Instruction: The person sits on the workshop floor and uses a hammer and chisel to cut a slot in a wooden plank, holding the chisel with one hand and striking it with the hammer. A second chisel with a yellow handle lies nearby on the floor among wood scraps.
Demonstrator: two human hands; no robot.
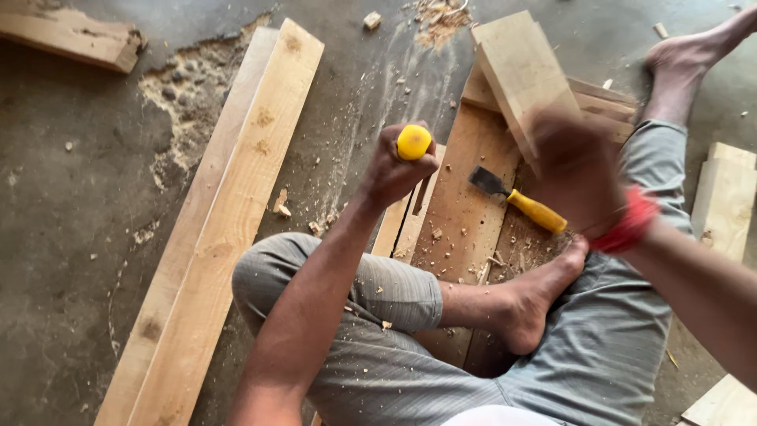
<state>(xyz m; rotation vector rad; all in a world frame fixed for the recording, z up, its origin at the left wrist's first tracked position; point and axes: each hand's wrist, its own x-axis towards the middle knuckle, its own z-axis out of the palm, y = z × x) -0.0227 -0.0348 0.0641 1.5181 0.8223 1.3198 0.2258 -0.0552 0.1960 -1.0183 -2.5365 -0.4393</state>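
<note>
The left hand is closed as a fist around a tool with a round yellow handle end; only this end shows above the fingers, and the tool's blade is hidden behind the hand. The right hand is blurred, and it grips the lower end of a pale wooden block, which stands tilted above the work. Between the two hands, a flat chisel with a yellow handle and dark blade lies on a brown wooden board on the floor. The person's bare foot rests on this board. To the left, two long pale planks lie side by side on the grey concrete floor, with wood chips near.
</note>
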